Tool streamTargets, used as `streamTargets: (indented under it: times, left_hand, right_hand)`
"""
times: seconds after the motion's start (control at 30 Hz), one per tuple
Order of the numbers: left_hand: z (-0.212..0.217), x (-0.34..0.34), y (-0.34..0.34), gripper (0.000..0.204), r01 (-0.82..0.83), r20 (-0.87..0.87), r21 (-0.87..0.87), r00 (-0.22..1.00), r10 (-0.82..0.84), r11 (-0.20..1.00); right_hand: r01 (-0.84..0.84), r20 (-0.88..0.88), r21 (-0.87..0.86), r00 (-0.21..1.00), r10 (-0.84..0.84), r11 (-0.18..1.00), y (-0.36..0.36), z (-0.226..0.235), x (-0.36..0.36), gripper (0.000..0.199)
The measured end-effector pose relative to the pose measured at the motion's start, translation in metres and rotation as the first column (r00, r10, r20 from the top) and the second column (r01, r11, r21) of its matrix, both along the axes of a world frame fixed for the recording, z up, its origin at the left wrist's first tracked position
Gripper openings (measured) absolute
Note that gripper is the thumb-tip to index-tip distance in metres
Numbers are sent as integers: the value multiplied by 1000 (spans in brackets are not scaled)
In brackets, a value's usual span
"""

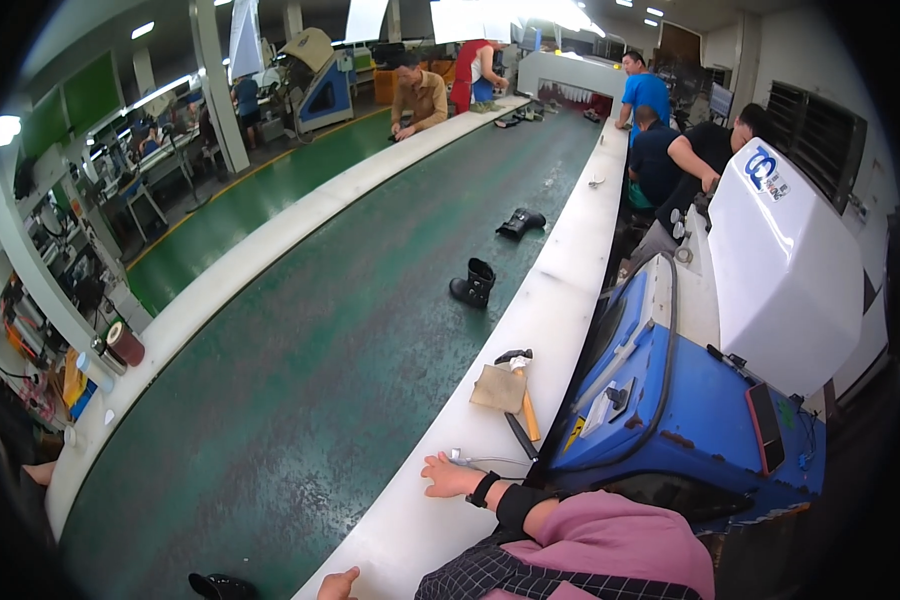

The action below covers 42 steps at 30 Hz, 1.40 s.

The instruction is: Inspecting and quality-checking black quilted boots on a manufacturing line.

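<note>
My right hand (pixel 452 477) rests over the white ledge with its fingers spread and nothing held in them. Beside its fingers is a small pale fitting (pixel 457 456) with a thin cable. At the lower edge my left hand (pixel 338 583) shows little more than its thumb; the other fingers are out of sight. Farther along the ledge lie a hammer (pixel 529 412) with a wooden handle, a flat tan block (pixel 498 388) and a tool with a black handle (pixel 520 436). On the green conveyor belt (pixel 300 400), one black boot (pixel 474 284) stands upright and another black boot (pixel 521 223) lies over.
A dark shoe or boot (pixel 220 586) is at the belt's near end. Close on my right stands a blue machine (pixel 620 400) with a white cover (pixel 785 270). Several people work along both sides of the belt. A reddish-brown spool (pixel 125 344) stands by the left ledge.
</note>
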<state>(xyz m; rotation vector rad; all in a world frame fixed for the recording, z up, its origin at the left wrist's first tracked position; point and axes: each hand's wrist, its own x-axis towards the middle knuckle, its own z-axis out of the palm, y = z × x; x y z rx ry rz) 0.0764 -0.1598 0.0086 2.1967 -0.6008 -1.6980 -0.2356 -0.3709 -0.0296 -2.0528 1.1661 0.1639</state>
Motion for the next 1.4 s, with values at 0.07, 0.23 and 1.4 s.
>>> streamTargets:
  times: [0.07,0.23,1.4]
  left_hand:
    - [-1,1,0,50,-17,-4,-23,1000,17,1000]
    - [8,-4,-2,54,30,9,-21,1000,-30,999]
    - [-33,3,-2,54,93,263,31,960,-98,995]
  right_hand:
    - [9,5,13,1000,-9,1000,1,3,0,53]
    - [11,-5,34,1000,-10,999,1,12,1,55]
    - [223,281,143,925,-256,964,-47,30,-19,51]
